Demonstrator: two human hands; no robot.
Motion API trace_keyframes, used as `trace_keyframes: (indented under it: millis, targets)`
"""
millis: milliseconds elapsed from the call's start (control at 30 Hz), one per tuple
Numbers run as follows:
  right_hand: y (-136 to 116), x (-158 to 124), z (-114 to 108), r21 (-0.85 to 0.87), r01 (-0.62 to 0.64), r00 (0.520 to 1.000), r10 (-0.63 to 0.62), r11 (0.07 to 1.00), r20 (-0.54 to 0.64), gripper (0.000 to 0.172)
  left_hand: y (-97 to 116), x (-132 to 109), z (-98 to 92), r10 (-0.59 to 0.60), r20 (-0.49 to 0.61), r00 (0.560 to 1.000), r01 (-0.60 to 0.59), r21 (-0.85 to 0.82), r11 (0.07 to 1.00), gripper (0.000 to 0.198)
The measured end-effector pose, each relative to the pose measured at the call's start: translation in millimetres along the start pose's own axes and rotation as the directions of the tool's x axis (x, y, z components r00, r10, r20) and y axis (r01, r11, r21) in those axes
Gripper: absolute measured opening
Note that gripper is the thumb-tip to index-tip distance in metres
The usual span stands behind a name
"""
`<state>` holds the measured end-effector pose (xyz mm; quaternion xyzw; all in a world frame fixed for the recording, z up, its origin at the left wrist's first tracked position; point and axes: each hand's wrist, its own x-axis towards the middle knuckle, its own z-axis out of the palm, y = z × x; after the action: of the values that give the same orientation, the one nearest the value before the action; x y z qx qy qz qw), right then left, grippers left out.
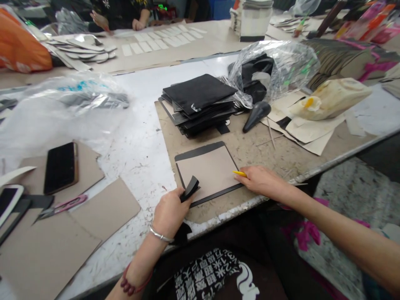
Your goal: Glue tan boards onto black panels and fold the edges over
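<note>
A beige rectangular panel with black edges point(208, 168) lies flat on the brown work board near the table's front edge. Between the thumb and fingers of my left hand point(171, 211) is a small folded black strip point(190, 188), held over the panel's lower left corner. My right hand point(262, 180) is closed around a thin yellow pointed tool point(239, 173), its tip over the panel's right edge. Most of that tool is hidden inside the fingers. Just behind the panel stands an uneven stack of black panels point(200, 100).
To the right of the stack lie a black teardrop-shaped tool point(256, 116) and a clear plastic bag point(290, 62). At left are a phone point(61, 167), pink-handled snips point(64, 206) and beige boards point(106, 208). Across the table, another person's hands point(137, 24) rest near pale strips point(162, 39).
</note>
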<state>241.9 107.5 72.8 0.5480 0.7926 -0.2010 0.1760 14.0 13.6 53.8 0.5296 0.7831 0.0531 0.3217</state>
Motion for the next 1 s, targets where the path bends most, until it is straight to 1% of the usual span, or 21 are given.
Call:
trace_keyframes:
  millis: [167,367,567,767,1000]
  targets:
    - [2,2,0,0.001,0.006,1.0,-0.006,1.0,0.013,0.04,4,-4,-3.3,-0.006,0.014,1.0,0.005,0.04,0.999,0.025]
    - [5,1,0,0.037,-0.006,0.999,0.004,0.999,0.035,0.039,5,-5,-3.4,-0.006,0.019,1.0,0.005,0.057,0.998,0.026]
    - [4,4,1,0.005,-0.012,0.999,0.011,1.0,0.05,0.039,7,-4,-4.2,-0.036,0.033,0.999,0.034,0.081,0.996,0.026]
    - [9,8,7,0.014,-0.005,0.998,0.005,1.0,0.058,0.04,9,-6,-2.9,-0.037,0.005,0.999,0.036,0.124,0.992,0.024]
    - [12,12,12,0.027,0.024,0.998,-0.025,0.999,0.051,0.041,10,-7,-3.9,-0.059,-0.017,0.998,0.06,0.106,0.993,0.022]
